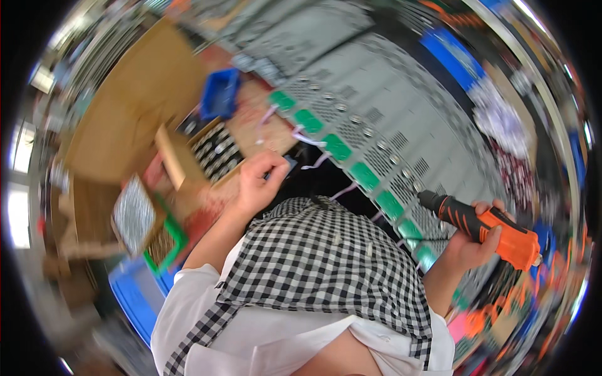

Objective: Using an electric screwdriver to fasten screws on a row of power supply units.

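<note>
My right hand (471,245) is wrapped round an orange and black power screwdriver (501,235), its dark nose pointing toward a row of grey metal panels. The nose tip is close to a round silver disc (418,186) on one panel (433,144); blur hides whether they touch. Over the near end of the wooden table, my left hand (258,178) is closed with its fingers curled. What it holds, if anything, is hidden. Beside it stands a cardboard box (216,150) with rows of small dark and silver parts. Green squares (364,176) line the panels' near edge, with pale ribbons (308,138) hanging there.
At the left are a blue bin (220,94), a large cardboard sheet (128,100), a green tray (168,244) and a blue crate (135,294). Beyond the panels lie a blue box (451,56) and a heap of clear plastic bags (498,116).
</note>
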`<action>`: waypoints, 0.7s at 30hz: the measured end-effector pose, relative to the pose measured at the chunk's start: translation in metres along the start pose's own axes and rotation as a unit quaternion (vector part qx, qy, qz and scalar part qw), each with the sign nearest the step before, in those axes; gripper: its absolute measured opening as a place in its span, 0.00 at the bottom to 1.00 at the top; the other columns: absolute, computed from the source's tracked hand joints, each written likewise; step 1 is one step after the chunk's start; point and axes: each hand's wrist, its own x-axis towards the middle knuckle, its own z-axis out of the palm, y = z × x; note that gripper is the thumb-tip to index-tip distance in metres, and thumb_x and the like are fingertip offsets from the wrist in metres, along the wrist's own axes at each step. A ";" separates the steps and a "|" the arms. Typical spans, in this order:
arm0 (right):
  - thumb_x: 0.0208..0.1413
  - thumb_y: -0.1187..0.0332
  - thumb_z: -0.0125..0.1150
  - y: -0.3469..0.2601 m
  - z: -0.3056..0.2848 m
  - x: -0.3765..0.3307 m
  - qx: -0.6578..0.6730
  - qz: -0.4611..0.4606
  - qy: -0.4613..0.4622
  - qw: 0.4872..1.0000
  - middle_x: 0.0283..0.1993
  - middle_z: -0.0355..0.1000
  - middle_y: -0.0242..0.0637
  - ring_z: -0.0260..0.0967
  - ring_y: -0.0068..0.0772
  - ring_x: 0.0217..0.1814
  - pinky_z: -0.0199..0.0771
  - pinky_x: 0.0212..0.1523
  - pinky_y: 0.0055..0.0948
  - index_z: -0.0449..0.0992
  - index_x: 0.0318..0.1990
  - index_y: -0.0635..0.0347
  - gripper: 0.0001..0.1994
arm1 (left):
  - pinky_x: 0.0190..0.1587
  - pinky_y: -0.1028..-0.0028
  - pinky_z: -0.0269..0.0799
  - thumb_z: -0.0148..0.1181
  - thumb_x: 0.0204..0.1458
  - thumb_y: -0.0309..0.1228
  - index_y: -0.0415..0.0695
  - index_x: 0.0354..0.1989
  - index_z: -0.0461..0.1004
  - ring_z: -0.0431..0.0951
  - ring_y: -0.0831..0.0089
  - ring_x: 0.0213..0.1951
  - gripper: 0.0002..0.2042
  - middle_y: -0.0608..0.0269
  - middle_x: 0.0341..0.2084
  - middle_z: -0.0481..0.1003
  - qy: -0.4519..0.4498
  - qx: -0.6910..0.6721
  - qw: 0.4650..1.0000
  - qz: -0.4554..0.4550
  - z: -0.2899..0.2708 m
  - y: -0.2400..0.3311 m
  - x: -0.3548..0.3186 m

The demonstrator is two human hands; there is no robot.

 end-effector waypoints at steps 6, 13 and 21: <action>0.44 0.62 0.53 -0.111 -0.085 -0.096 -0.144 -0.198 0.262 0.934 0.41 0.63 0.44 0.62 0.34 0.33 0.62 0.37 0.35 0.60 0.42 0.66 0.20 | 0.22 0.83 0.60 0.54 0.42 0.24 0.36 0.21 0.68 0.65 0.81 0.20 0.04 0.66 0.17 0.67 -0.264 -0.185 0.946 -0.039 0.095 0.010 0.040; 0.47 0.68 0.53 -0.197 -0.040 -0.237 -0.365 -0.344 0.516 0.694 0.41 0.64 0.46 0.64 0.34 0.31 0.69 0.35 0.29 0.58 0.42 0.69 0.18 | 0.24 0.85 0.60 0.50 0.49 0.31 0.40 0.26 0.69 0.65 0.85 0.21 0.07 0.70 0.19 0.68 -0.498 -0.363 0.768 -0.174 0.188 0.025 0.032; 0.45 0.70 0.58 -0.244 0.014 -0.365 -0.493 -0.366 0.721 0.320 0.35 0.65 0.38 0.63 0.27 0.33 0.66 0.36 0.26 0.60 0.38 0.65 0.16 | 0.24 0.86 0.60 0.49 0.49 0.30 0.39 0.27 0.68 0.65 0.85 0.21 0.07 0.69 0.21 0.69 -0.699 -0.358 0.613 -0.088 0.210 0.063 -0.004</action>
